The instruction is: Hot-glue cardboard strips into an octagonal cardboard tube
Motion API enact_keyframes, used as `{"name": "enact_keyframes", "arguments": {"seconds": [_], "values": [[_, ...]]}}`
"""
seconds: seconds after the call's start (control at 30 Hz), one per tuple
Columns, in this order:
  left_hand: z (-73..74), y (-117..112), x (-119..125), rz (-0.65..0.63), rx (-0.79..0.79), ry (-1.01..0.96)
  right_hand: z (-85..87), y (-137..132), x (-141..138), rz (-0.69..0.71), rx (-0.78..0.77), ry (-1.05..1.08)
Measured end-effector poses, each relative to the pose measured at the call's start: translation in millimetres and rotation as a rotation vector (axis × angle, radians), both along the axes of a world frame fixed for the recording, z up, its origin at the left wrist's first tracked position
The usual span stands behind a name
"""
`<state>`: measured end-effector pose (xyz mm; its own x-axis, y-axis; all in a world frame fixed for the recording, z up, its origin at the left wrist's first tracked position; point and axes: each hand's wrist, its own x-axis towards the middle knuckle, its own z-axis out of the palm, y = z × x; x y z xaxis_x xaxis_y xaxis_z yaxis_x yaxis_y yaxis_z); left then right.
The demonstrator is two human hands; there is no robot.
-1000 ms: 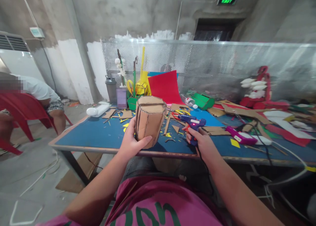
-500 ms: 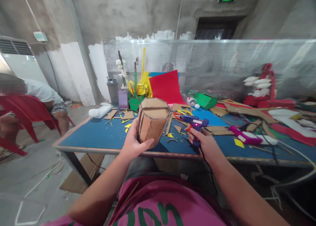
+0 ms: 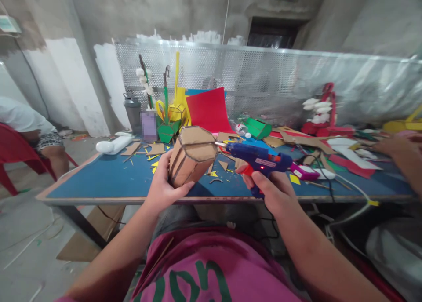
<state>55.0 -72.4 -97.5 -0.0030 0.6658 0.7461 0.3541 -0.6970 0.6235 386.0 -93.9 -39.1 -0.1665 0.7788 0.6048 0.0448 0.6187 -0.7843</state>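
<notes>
- Stretching across the middle of the frame, the blue-topped surface (image 3: pixel 108 179) looks matte and flat, with a pale worn edge, and is strewn with brown cardboard scraps and small yellow paper slivers.
- Behind it, along the upper half of the frame, stands a perforated metal screen (image 3: pixel 263 82), shiny and finely dotted.
- Leaning against that screen at centre is a smooth red paper sheet (image 3: pixel 206 110), curved at its foot.
- At centre, the cardboard container (image 3: pixel 191 154) is a many-sided brown tube of flat panels with dark seams, tilted to the right, held above the near edge of the surface.
- The left hand (image 3: pixel 161 187) wraps its lower end from the left, fingers behind and thumb in front, its grip clamped on the cardboard.
- Right of centre, the glue gun (image 3: pixel 260 161) is glossy blue plastic with an orange trigger and a red light, its nozzle just beside the container's top rim.
- The right hand (image 3: pixel 275 192) has its grip closed round the gun's handle.
</notes>
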Motion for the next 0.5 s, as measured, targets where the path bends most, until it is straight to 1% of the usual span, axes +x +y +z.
{"name": "enact_keyframes", "arguments": {"seconds": [0.1, 0.3, 0.5], "values": [[-0.9, 1.0, -0.3, 0.018, 0.007, 0.008, 2.8, -3.8, 2.6, -0.046, 0.002, -0.077], [0.5, -0.3, -0.3, 0.019, 0.051, 0.056, -4.1, -2.2, 3.2, -0.036, 0.024, -0.092], [-0.3, -1.2, -0.7, 0.020, 0.053, 0.071, -3.5, -2.5, -3.4, -0.016, 0.016, -0.092]]}}
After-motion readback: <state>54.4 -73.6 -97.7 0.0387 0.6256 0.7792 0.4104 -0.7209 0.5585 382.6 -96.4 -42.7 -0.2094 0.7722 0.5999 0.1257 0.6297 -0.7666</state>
